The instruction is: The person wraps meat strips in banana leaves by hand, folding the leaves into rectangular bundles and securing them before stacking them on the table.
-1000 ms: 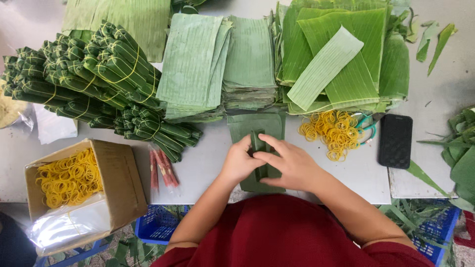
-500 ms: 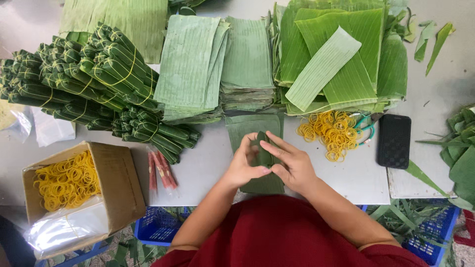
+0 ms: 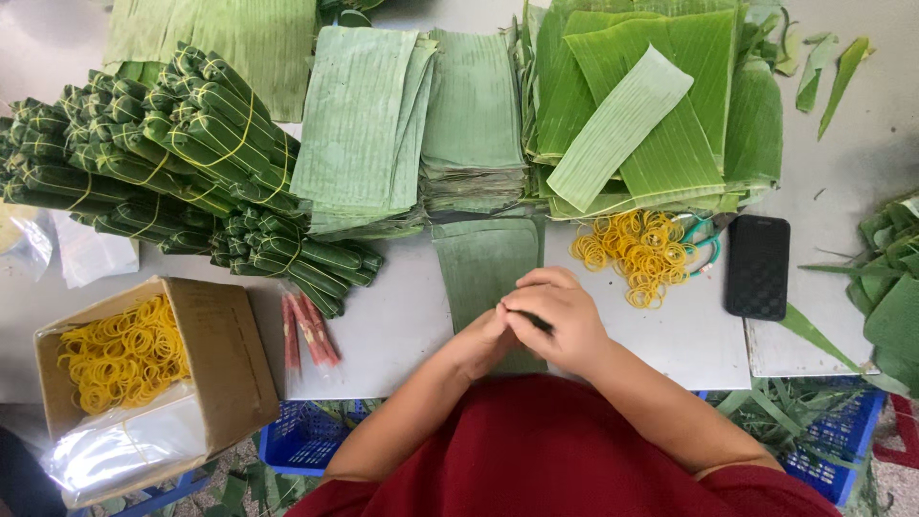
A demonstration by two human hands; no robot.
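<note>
Now both hands meet at the near edge of the pale counter [image 3: 402,325], over a dark green strip of banana leaf [image 3: 483,263] that lies flat, running from the leaf stacks toward the person. The left hand [image 3: 483,345] is curled, its fingertips pressed against the right hand [image 3: 560,321], whose fingers are closed in a grip on a small dark green rolled piece of leaf [image 3: 538,324]; only a short end of that piece shows between the fingers. Whether the left hand also pinches it cannot be told. Half a second earlier the hands sat a little farther up the strip with fingers more spread; they have since drawn closer to the body and bunched together, covering more of the roll. Just right of the hands lies a loose heap of yellow rubber bands [image 3: 637,249], with teal-handled scissors [image 3: 706,239] touching its far side and a black phone [image 3: 757,265] beside those. To the left lie a few thin reddish sticks [image 3: 306,330], a cardboard box of yellow rubber bands [image 3: 225,359], and tied bundles of dark green leaf rolls [image 3: 182,153]. Stacks of cut pale green leaf sheets [image 3: 421,115] fill the far side.
</note>
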